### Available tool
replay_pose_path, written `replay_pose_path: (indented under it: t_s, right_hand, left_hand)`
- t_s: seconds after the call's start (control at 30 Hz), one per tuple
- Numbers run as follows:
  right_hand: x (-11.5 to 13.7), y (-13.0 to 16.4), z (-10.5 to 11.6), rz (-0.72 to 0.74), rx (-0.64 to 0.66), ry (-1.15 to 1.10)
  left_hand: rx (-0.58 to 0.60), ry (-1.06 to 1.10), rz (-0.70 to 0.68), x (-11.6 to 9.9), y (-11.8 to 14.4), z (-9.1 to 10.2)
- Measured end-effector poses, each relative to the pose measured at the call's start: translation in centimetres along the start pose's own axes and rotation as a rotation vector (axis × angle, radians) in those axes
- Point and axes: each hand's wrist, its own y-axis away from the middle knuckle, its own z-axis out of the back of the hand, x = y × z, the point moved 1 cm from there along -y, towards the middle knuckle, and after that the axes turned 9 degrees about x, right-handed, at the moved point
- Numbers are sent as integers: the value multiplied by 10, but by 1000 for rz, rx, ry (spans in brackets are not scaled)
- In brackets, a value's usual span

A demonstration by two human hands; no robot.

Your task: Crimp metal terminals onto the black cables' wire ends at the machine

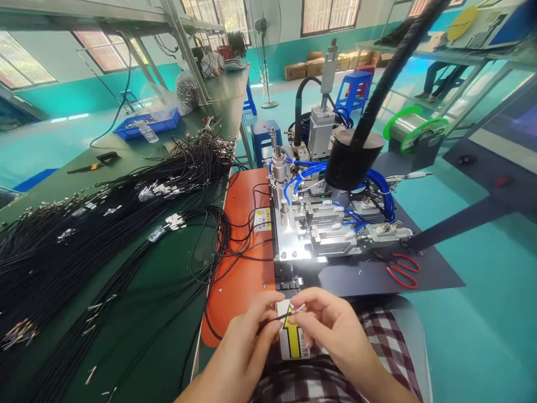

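Observation:
A thin black cable (285, 317) runs between my two hands, low in front of my lap. My left hand (251, 330) is closed on the black jacket. At the cable's stripped end, where thin light-coloured wires show, the thumb and fingers of my right hand (325, 320) pinch together. Just below lies a white label with a yellow arrow (295, 338). Ahead of my hands stands a metal machine (319, 224) with blue air tubes and a lit front edge. An orange plate (243, 263) lies to its left, with loops of black cable across it.
Bundles of black cables (104, 235) spread over the green table (176, 302) on the left. A blue tray (146, 124) and black-and-yellow cutters (93, 163) lie farther back. Red-handled scissors (405, 271) rest at right on the machine's dark base. A green wire spool (414, 130) stands behind.

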Motion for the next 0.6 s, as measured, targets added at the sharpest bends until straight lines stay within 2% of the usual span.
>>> replay_pose_path:
  t_s: [0.13, 0.3, 0.43, 0.6]
  right_hand:
    - [7, 4, 9, 14, -41, 90]
    - [6, 3, 23, 37, -101, 16]
    - [13, 6, 26, 54, -126, 11]
    - [19, 8, 18, 60, -129, -12]
  left_hand:
    - [56, 24, 51, -12, -11, 2]
    - [122, 138, 74, -15, -26, 6]
    - [121, 271, 51, -16, -33, 6]
    - [66, 342, 80, -8, -36, 2]
